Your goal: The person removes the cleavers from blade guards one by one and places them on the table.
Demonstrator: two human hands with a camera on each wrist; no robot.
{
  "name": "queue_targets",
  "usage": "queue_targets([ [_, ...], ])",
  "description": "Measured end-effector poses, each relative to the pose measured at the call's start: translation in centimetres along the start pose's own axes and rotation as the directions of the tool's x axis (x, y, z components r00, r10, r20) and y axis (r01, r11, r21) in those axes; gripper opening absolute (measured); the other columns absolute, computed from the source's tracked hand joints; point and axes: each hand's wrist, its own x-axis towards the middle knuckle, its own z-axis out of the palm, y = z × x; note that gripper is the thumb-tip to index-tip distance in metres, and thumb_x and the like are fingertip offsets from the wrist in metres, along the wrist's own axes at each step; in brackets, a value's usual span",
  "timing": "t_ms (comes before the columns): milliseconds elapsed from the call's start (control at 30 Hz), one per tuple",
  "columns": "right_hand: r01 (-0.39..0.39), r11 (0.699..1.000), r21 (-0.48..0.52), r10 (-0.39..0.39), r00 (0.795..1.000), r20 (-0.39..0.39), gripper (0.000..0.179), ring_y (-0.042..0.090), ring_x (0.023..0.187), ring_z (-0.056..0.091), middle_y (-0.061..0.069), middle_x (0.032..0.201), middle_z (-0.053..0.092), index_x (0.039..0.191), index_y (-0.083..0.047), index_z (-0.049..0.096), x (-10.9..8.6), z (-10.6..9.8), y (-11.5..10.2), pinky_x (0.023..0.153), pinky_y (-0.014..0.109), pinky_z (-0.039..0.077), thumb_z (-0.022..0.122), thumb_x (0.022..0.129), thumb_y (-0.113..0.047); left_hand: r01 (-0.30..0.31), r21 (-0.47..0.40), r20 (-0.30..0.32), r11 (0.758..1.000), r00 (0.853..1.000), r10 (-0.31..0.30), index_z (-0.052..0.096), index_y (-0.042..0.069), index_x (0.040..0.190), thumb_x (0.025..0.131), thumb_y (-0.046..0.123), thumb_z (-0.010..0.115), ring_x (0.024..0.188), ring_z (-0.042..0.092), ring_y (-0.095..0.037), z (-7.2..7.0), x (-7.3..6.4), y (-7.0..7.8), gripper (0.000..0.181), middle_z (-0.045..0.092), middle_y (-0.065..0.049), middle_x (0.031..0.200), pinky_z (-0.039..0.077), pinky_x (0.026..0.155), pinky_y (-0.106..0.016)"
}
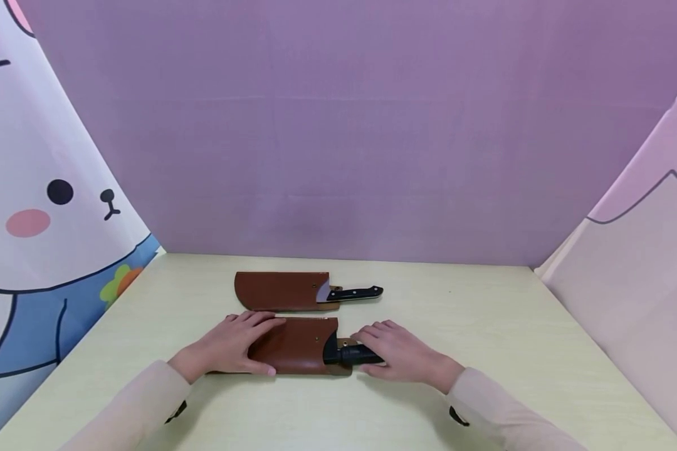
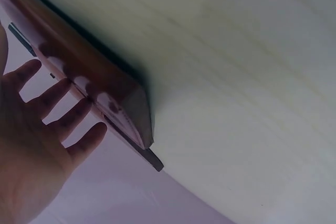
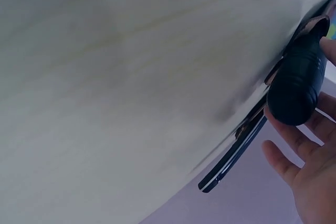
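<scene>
A brown leather sheath (image 1: pixel 299 344) lies flat at the front of the table, holding a knife whose black handle (image 1: pixel 361 355) sticks out to the right. My left hand (image 1: pixel 239 344) is over the sheath's left part, fingers spread towards the far edge and thumb by the near edge. In the left wrist view its fingers (image 2: pixel 63 111) look loosely extended beside the sheath (image 2: pixel 89 59). Around the black handle (image 3: pixel 296 87) my right hand (image 1: pixel 397 352) is spread, thumb on the near side and fingers on the far side. The blade is mostly hidden inside the sheath.
Behind lies a second brown sheath (image 1: pixel 282 291) with a riveted black-handled knife (image 1: pixel 355 293) pointing right. A purple backdrop (image 1: pixel 338 138) closes off the table's far edge. Printed cartoon cloths (image 1: pixel 39 144) stand along both sides of the pale wooden table (image 1: pixel 474 300).
</scene>
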Motion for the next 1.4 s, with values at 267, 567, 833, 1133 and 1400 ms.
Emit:
queue_targets([
  [267, 0.003, 0.999, 0.05, -0.004, 1.0, 0.015, 0.043, 0.01, 0.095, 0.056, -0.002, 0.112, 0.062, 0.122, -0.016, 0.054, 0.3, 0.2, -0.1, 0.085, 0.033, 0.044, 0.059, 0.086, -0.039, -0.058, 0.028, -0.016, 0.998, 0.998, 0.058, 0.036, 0.024, 0.141, 0.062, 0.079, 0.056, 0.125, 0.039, -0.03, 0.5, 0.2, -0.4, 0.098, 0.039, -0.008, 0.14, 0.039, 0.085, -0.057],
  [567, 0.003, 0.998, 0.062, -0.005, 0.999, 0.035, 0.04, 0.008, 0.09, 0.055, -0.003, 0.109, 0.062, 0.121, -0.016, 0.054, 0.5, 0.7, 0.0, 0.079, 0.029, 0.044, 0.061, 0.086, -0.034, -0.077, 0.013, 0.028, 0.997, 0.997, 0.077, 0.034, 0.023, 0.141, 0.059, 0.08, 0.057, 0.127, 0.035, -0.034, 0.5, 0.4, -0.5, 0.103, 0.035, -0.013, 0.142, 0.035, 0.088, -0.06],
  [833, 0.024, 0.998, 0.062, -0.025, 0.999, 0.026, 0.041, 0.006, 0.087, 0.055, -0.004, 0.107, 0.063, 0.121, -0.016, 0.054, 0.6, 1.0, 0.1, 0.076, 0.027, 0.044, 0.062, 0.085, -0.034, -0.079, -0.016, 0.06, 0.997, 0.995, 0.08, 0.034, 0.025, 0.141, 0.058, 0.079, 0.059, 0.126, 0.035, -0.032, 0.3, 0.6, -0.6, 0.103, 0.036, -0.011, 0.139, 0.034, 0.089, -0.06],
  [1133, 0.032, 0.994, 0.103, -0.034, 0.999, 0.022, 0.041, 0.006, 0.087, 0.055, -0.002, 0.108, 0.062, 0.121, -0.014, 0.054, 0.8, 1.1, 0.2, 0.075, 0.027, 0.045, 0.063, 0.085, -0.032, -0.077, -0.019, 0.076, 0.997, 0.994, 0.078, 0.035, 0.027, 0.141, 0.058, 0.078, 0.06, 0.128, 0.032, -0.033, 0.2, 0.8, -0.7, 0.1, 0.036, -0.012, 0.14, 0.03, 0.093, -0.06],
  [1400, 0.043, 0.997, 0.069, -0.046, 0.998, 0.037, 0.042, 0.004, 0.08, 0.05, -0.004, 0.102, 0.061, 0.121, -0.014, 0.054, 1.0, 1.4, 0.4, 0.073, 0.023, 0.043, 0.062, 0.085, -0.033, -0.092, 0.035, 0.048, 0.995, 0.995, 0.091, 0.039, 0.029, 0.138, 0.058, 0.08, 0.057, 0.12, 0.039, -0.026, 0.4, 1.1, -0.9, 0.097, 0.041, -0.008, 0.133, 0.033, 0.092, -0.055],
])
